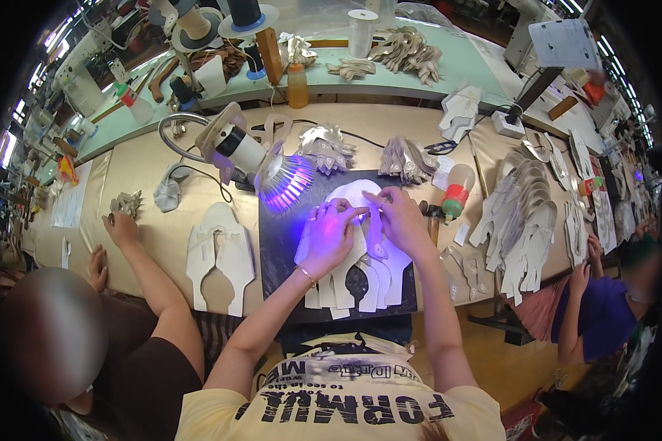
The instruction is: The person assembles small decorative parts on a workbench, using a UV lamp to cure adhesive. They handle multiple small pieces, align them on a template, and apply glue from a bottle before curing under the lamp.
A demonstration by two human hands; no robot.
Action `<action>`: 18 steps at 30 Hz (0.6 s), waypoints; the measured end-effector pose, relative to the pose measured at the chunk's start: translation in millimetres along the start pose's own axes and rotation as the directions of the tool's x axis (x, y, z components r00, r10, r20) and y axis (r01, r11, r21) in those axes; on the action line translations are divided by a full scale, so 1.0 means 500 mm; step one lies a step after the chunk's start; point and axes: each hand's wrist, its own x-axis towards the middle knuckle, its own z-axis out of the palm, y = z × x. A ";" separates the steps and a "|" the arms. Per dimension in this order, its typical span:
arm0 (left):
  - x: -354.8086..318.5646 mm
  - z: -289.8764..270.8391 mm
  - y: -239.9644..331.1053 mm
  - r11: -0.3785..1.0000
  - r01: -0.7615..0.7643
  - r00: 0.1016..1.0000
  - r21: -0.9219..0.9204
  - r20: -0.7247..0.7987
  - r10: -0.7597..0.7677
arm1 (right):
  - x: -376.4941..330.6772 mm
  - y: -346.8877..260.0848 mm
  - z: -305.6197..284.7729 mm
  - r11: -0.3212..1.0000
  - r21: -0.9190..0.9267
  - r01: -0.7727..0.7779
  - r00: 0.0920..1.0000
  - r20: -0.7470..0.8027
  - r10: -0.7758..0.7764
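Observation:
A stack of white shoe-upper pieces [379, 283] lies on a dark board [279, 283] in front of me, tinted violet by a lamp. My left hand [329, 234] rests over the left side of the top piece, its fingers drawn together at the middle of that piece. My right hand [401, 220] comes in from the right, with thumb and fingers closed on a narrow pale shoe strip [376, 237] that lies along the top piece. The fingertips of both hands are close together near the strip's upper end. What exactly the left fingertips pinch is hidden.
The lit lamp [283, 180] hangs just left of my hands. Bundles of shoe pieces [408, 160] lie beyond the board, near a glue bottle [457, 191]. Another white upper [219, 253] lies left, more piles [518, 220] right. Co-workers sit on both sides, one reaching a hand [121, 228] onto the table.

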 end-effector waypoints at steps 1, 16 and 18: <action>0.000 -0.001 -0.002 1.000 0.011 1.000 0.002 0.027 -0.011 | 0.004 0.002 0.002 0.998 -0.042 0.056 0.998 0.014 -0.056; 0.084 0.079 -0.064 0.989 -0.018 0.999 0.144 -0.042 0.024 | 0.018 0.047 -0.006 0.818 -0.276 0.505 0.862 0.206 -0.463; 0.082 0.082 -0.066 0.989 -0.020 0.998 0.149 -0.051 0.028 | 0.000 0.053 -0.007 0.789 -0.273 0.551 0.834 0.143 -0.533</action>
